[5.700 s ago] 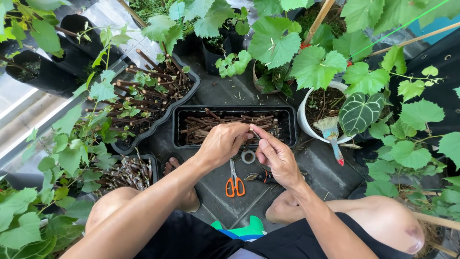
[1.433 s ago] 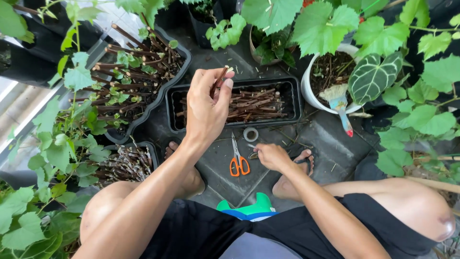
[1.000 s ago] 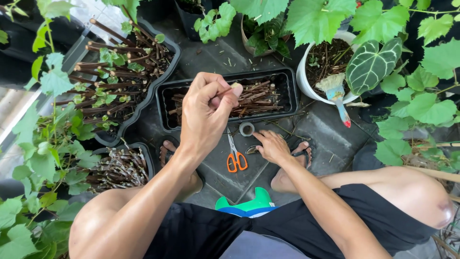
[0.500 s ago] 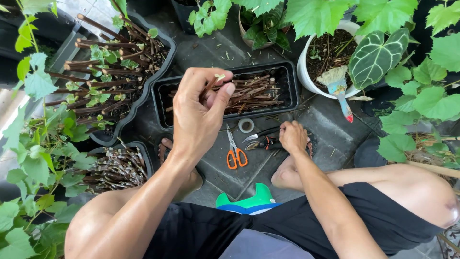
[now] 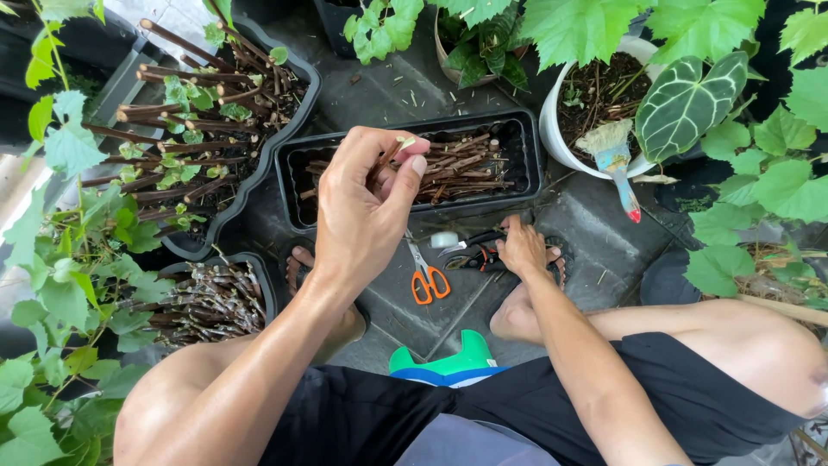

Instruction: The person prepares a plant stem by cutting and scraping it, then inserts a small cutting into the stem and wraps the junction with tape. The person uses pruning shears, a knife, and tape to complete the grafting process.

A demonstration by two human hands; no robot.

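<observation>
- Head view: a person squats on a dark paved floor (image 5: 595, 224) outdoors, hemmed in by leafy green plants on every side.
- The left hand (image 5: 366, 203) is raised above the floor, its fingers (image 5: 412, 173) pinching a short brown cutting (image 5: 385, 161) with a small green bud at its tip, held over the near end of the long tray.
- The right hand (image 5: 522, 248) is low at the floor, fingers curled down onto dark pruning shears (image 5: 476, 255); whether they grip the handles cannot be told.
- Orange-handled scissors (image 5: 424, 274) lie on the floor between the two hands, a small roll of tape (image 5: 444, 239) just beside them.
- A long black rectangular tray (image 5: 526, 151) holds a layer of brown cut stems lying lengthwise.
- A larger black tray (image 5: 289, 129) to the left holds soil with upright cuttings, some bearing small green leaves.
- A small black pot (image 5: 259, 280) near the left knee is packed with bundled twigs.
- A white round pot (image 5: 556, 142) at right holds soil, a veined dark leaf and a trowel with a blue handle (image 5: 614, 155).
</observation>
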